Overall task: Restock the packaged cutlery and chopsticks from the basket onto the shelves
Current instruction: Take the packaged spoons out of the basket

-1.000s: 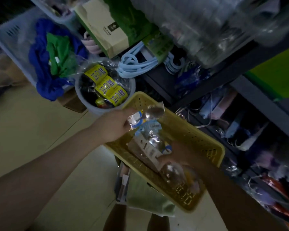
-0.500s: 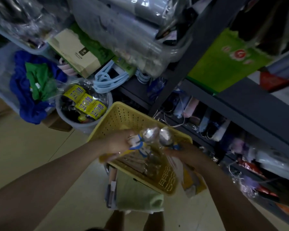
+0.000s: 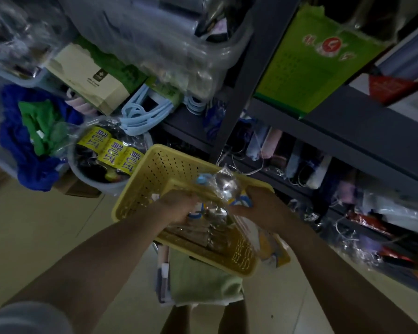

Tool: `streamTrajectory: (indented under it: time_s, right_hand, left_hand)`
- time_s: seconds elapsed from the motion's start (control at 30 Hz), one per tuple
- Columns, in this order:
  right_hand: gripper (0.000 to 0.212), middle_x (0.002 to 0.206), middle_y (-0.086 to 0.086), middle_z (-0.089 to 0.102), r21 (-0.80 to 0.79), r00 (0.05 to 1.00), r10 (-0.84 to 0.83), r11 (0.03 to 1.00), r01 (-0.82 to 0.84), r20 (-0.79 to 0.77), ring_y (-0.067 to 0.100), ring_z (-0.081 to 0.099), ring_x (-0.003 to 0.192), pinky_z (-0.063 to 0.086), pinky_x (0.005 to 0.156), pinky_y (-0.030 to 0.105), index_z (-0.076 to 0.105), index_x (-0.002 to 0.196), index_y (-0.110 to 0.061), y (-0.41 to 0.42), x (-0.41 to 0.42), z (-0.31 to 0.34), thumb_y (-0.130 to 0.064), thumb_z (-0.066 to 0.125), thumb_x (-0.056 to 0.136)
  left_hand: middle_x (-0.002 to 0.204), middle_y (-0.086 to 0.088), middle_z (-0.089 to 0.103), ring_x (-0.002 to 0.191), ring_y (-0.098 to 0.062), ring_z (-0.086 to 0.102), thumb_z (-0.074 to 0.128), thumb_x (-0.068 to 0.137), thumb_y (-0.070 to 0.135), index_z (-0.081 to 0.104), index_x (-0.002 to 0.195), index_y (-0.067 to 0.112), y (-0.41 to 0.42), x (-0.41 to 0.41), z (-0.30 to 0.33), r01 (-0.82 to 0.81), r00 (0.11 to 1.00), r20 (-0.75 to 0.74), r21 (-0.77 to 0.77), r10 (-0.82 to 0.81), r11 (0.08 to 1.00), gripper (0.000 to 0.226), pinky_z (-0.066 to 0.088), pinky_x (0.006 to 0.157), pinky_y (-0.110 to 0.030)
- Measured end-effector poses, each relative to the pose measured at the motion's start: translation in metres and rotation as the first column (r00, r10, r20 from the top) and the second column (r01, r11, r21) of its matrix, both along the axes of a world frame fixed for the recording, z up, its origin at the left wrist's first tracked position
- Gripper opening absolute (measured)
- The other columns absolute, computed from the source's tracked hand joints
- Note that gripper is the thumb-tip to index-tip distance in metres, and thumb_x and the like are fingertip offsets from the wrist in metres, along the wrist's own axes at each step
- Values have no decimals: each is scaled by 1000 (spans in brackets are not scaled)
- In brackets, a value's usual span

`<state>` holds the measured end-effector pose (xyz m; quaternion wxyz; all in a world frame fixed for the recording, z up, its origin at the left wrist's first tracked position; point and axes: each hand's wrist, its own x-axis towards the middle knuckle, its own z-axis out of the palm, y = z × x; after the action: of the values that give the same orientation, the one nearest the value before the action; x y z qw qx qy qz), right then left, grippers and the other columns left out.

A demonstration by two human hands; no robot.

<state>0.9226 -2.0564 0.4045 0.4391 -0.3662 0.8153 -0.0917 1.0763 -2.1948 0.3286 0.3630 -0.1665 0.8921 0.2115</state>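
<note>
Head view: both hands sit low over the yellow basket [image 3: 155, 172]. Left hand [image 3: 179, 208] grips clear-wrapped packs inside it; right hand [image 3: 258, 206] pinches a shiny spoon pack [image 3: 223, 183] at the far rim, plastic glinting, blue tag showing. More packs [image 3: 203, 233] lie in the basket, blurred. Beyond, a grey bucket [image 3: 92, 182] holds yellow-labelled packets. Furthest, dark shelves [image 3: 348, 121], their contents too dim to read.
</note>
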Motion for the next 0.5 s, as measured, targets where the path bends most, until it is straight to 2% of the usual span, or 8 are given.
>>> streamTrajectory:
  time_s: [0.07,0.13,0.27,0.37,0.43,0.5]
  right_hand:
    - [44,61,-5,32,65,995,77,995,-73,-57,5,33,55,24,49,19,30,61,-22,3,-5,-8,-41,60,87]
    - [43,64,-8,33,153,981,159,978,-142,-107,3,32,56,25,49,19,29,61,-25,5,-6,-11,-46,57,87]
    - [44,63,-5,31,183,960,257,955,-234,-113,6,30,56,24,50,21,27,60,-24,-5,-5,-10,-46,54,87]
    - [40,66,-8,29,145,963,248,962,-232,-104,5,31,58,23,49,19,31,64,-23,-6,-6,-11,-43,57,87]
    - [33,68,-12,27,143,968,232,966,-217,-99,9,35,63,23,50,17,37,76,-20,-2,-7,-12,-43,57,87]
    - [37,68,-11,30,178,971,215,965,-195,-105,12,39,66,31,54,23,33,70,-22,2,-8,-17,-46,57,87]
  left_hand:
    - [148,-16,22,137,-34,21,50,87,11,19,141,15,2,2,-22,-14,999,39,-40,15,999,62,25,107,-41]
    - [154,-14,6,141,-33,6,46,90,14,8,144,19,2,4,-39,-29,996,86,-65,35,997,66,15,112,-43]
    - [153,-16,11,141,-34,11,50,90,24,2,145,16,7,1,-56,27,998,67,-87,-21,996,74,14,115,-44]
    - [150,-17,20,138,-34,19,56,86,26,9,144,13,10,-2,-58,-53,998,25,-79,55,995,75,19,113,-41]
    - [147,-17,25,135,-34,24,61,83,26,16,142,12,12,-3,-59,-49,998,30,-92,52,995,75,23,111,-41]
    - [145,-17,28,133,-33,26,61,82,18,22,139,10,16,-4,-61,-15,998,57,-131,23,991,70,26,109,-41]
